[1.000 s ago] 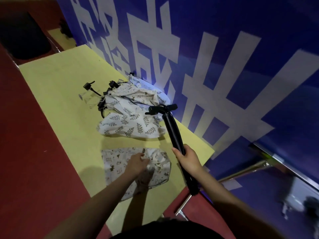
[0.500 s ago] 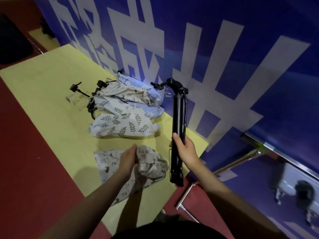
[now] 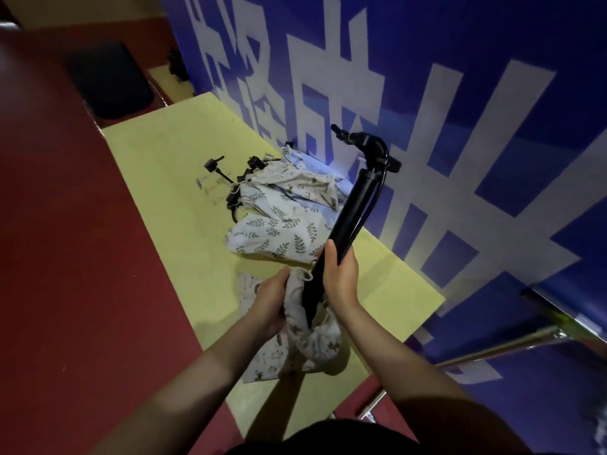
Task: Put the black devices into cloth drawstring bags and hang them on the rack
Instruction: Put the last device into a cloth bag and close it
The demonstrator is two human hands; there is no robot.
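Observation:
My right hand (image 3: pixel 338 274) grips the shaft of a long black pole-shaped device (image 3: pixel 353 215) with a bent head at its top. The pole's lower end sits inside the mouth of a pale printed drawstring bag (image 3: pixel 312 343). My left hand (image 3: pixel 272 300) holds that bag's rim, bunched up off the yellow table (image 3: pixel 164 165). Behind lies a heap of leaf-print cloth bags (image 3: pixel 279 231). More small black devices (image 3: pixel 230 178) lie at the heap's left side.
A blue wall with large white characters (image 3: pixel 427 126) runs along the table's far edge. Red floor (image 3: pixel 65 257) lies to the left. A metal rail (image 3: pixel 492 349) slants at the lower right. A dark seat (image 3: pixel 111 80) sits at the upper left.
My right hand swung the pole over from the table's right edge and lowered its end into the bag. My left hand lifted and bunched the bag's mouth.

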